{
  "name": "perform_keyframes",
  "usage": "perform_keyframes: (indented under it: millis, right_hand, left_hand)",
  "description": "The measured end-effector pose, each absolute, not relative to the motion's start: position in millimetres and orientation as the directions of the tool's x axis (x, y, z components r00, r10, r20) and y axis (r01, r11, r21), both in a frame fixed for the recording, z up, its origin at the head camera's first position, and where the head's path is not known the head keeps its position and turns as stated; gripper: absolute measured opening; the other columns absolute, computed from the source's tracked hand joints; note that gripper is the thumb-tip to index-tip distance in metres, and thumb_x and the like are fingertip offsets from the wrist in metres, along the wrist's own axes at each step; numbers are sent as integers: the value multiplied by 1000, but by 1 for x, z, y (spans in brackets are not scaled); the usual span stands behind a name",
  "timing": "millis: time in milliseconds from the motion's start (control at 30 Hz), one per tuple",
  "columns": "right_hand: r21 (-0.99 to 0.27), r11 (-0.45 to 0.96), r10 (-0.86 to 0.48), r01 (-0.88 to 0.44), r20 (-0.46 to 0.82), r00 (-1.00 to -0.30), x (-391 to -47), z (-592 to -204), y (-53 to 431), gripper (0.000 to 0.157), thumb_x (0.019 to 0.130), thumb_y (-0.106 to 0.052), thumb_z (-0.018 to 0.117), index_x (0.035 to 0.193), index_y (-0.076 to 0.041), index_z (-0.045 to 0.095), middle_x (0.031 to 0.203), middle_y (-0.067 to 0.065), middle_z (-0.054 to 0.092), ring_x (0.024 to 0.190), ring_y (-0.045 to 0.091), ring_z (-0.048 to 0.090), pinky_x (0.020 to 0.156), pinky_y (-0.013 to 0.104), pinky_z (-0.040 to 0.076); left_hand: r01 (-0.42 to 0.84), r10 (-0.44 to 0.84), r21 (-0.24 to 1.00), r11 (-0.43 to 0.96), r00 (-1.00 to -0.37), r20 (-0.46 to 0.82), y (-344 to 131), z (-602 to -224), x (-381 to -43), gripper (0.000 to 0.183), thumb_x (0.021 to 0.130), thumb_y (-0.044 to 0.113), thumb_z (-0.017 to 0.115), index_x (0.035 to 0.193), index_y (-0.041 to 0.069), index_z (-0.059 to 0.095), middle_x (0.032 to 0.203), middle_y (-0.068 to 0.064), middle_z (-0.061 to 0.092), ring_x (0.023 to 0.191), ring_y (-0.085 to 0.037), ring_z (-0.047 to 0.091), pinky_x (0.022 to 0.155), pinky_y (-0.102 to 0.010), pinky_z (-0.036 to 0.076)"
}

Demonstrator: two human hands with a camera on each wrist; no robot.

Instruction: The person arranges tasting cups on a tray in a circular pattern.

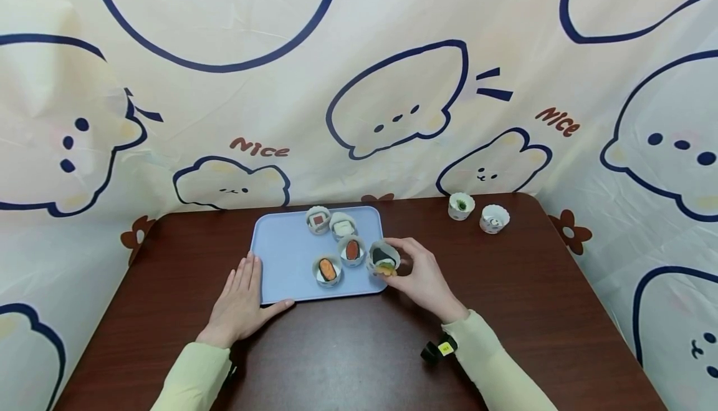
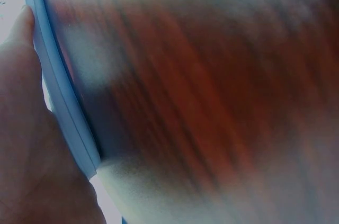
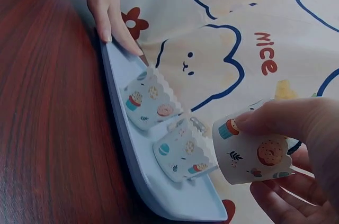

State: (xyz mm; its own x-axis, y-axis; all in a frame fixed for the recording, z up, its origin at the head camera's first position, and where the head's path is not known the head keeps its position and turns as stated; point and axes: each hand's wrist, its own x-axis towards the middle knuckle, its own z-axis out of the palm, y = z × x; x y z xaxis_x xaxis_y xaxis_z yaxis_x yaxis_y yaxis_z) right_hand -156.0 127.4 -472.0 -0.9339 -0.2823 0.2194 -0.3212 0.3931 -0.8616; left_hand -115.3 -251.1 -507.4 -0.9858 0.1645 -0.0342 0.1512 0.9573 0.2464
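My right hand grips a printed paper baking cup with scalloped edges, thumb and fingers round its sides. Dark, green and yellow-orange food pieces fill it. In the right wrist view this cup is raised beside the tray's cups, over the right end of the light blue tray. On the tray stand a cup with an orange-topped sushi piece, one with a red-topped piece, and two paler-filled cups behind. My left hand lies with straight fingers along the tray's left edge, thumb on its front rim.
Two more paper cups stand at the table's back right, one with a green filling and one with a whitish filling. The dark wooden table meets a cartoon-printed cloth at the back and sides.
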Motion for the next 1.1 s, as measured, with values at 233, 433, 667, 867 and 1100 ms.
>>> perform_keyframes:
  millis: [233, 433, 667, 867, 1100]
  right_hand:
    - [-864, 371, -311, -341, 230, -922, -150, -471, 119, 64, 76, -4, 90, 134, -15, 64, 120, -4, 62, 109, 13, 60, 87, 36, 57]
    - [-876, 337, -340, -345, 228, -912, -147, -471, 112, 64, 77, -2, 89, 135, -12, 63, 120, 0, 62, 112, 18, 60, 88, 41, 57]
    - [-885, 331, -359, -327, 202, -911, -144, -471, 104, 64, 77, -3, 89, 134, -16, 64, 120, -3, 62, 109, 17, 59, 90, 46, 55]
    - [-877, 331, -387, -348, 210, -898, -141, -473, 96, 64, 77, -8, 90, 135, -18, 64, 120, -5, 63, 113, 12, 59, 88, 35, 56]
    - [-881, 293, -422, -371, 229, -877, -138, -477, 88, 64, 78, -9, 90, 136, -16, 63, 122, -4, 63, 113, 15, 60, 88, 34, 57]
  left_hand:
    - [149, 163, 245, 958, -986, -37, -251, -507, -115, 126, 84, 82, 55, 155, -15, 18, 163, -34, 10, 149, -48, 14, 119, -60, 12]
    - [150, 164, 244, 958, -986, -40, -250, -507, -115, 126, 84, 82, 56, 155, -16, 17, 162, -34, 10, 149, -48, 14, 119, -60, 12]
    - [155, 166, 257, 954, -986, -21, -252, -512, -116, 126, 84, 81, 57, 155, -15, 18, 162, -34, 11, 149, -48, 13, 119, -59, 11]
    - [162, 169, 263, 951, -986, -7, -254, -516, -116, 126, 84, 82, 55, 155, -15, 17, 162, -34, 11, 149, -48, 13, 120, -58, 9]
    - [161, 167, 265, 951, -986, -1, -255, -518, -117, 126, 83, 81, 57, 154, -16, 19, 162, -34, 12, 149, -49, 14, 119, -59, 11]
